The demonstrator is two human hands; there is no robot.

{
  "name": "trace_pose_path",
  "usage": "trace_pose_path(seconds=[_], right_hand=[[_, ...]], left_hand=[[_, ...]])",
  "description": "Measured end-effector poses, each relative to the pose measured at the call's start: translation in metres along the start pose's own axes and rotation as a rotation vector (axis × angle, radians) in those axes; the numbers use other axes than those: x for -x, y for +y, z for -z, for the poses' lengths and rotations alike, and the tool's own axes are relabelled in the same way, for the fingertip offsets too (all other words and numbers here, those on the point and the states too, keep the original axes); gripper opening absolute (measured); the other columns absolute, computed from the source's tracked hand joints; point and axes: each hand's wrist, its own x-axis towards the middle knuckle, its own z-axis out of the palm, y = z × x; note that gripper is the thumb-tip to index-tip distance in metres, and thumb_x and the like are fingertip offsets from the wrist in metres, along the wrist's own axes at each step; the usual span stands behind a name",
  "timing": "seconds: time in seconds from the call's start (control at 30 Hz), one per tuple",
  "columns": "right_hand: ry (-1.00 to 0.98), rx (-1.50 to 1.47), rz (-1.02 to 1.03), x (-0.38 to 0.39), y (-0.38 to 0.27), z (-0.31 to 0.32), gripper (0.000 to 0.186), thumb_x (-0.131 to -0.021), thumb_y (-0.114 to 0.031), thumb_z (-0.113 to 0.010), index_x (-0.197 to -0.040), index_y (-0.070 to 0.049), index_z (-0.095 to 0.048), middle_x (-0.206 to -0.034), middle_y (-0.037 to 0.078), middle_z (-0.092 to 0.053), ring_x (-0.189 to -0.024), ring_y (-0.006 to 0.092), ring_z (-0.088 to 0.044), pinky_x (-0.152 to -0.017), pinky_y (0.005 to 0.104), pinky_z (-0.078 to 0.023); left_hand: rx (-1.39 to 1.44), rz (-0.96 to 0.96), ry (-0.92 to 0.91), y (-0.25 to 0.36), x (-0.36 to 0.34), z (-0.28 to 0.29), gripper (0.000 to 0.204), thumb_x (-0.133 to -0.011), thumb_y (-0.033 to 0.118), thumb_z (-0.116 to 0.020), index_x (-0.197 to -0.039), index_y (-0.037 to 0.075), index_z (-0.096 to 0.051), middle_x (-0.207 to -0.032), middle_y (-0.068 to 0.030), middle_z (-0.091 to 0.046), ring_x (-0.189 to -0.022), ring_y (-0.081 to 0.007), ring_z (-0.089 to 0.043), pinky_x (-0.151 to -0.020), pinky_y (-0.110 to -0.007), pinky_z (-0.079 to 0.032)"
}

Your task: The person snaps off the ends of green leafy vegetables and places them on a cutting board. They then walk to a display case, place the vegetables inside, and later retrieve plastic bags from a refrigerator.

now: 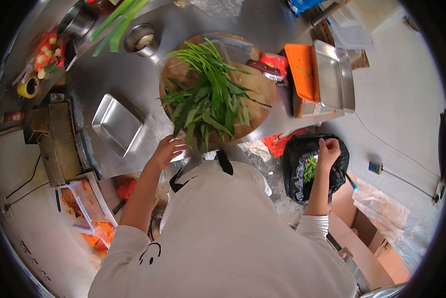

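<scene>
I see the left hand [167, 153] with its fingers loosely apart, just beside the leaf tips of the greens [210, 97]. The right hand [328, 153] has its fingers curled in; I can't tell whether they pinch anything. Below it is a black bag [293, 171] with green scraps [310, 170]. Beyond the left hand, the greens lie on a round board [260, 85]; beyond the right stands an orange tray [301, 74].

Left arm [144, 191] forward, left fingers [177, 147] loosely bent; right arm [319, 192] out sideways, right fingers [333, 145] curled.
</scene>
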Motion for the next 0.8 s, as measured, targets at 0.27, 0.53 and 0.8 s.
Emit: trace_pose_path(seconds=[0.27, 0.53, 0.8], right_hand=[[0.242, 0.897, -0.235, 0.005, 0.136, 0.128, 0.050, -0.075, -0.012, -0.053, -0.122, -0.003, -0.044, -0.091, 0.024, -0.062, -0.085, 0.0400, -0.060, -0.074, 0.0452, -0.047], [0.041, 1.059, -0.234, -0.001, 0.132, 0.125, 0.075, -0.069, -0.014, -0.054, -0.139, -0.016, -0.027, -0.116, 0.026, -0.054, -0.109, 0.0379, -0.053, -0.095, 0.0428, -0.038], [0.126, 0.373, 0.206, 0.085, 0.031, 0.057, 0.072, -0.068, 0.012, -0.045, -0.136, 0.000, -0.028, -0.130, 0.022, -0.042, -0.119, 0.0351, -0.043, -0.095, 0.0376, -0.039]], left_hand=[[0.060, -0.142, 0.117, -0.005, -0.010, -0.036, 0.037, -0.084, 0.013, -0.054, -0.117, 0.008, -0.037, -0.112, -0.0125, -0.054, -0.094, -0.0282, -0.061, -0.079, -0.038, -0.050], [0.261, -0.215, 0.194, -0.013, -0.015, -0.043, 0.058, -0.081, -0.006, -0.042, -0.132, 0.019, -0.027, -0.116, -0.0147, -0.052, -0.093, -0.0276, -0.061, -0.074, -0.037, -0.052], [0.231, -0.275, -0.021, -0.017, 0.002, 0.017, 0.058, -0.076, -0.014, -0.037, -0.128, 0.011, -0.040, -0.113, -0.0121, -0.055, -0.100, -0.0251, -0.058, -0.077, -0.034, -0.051]])
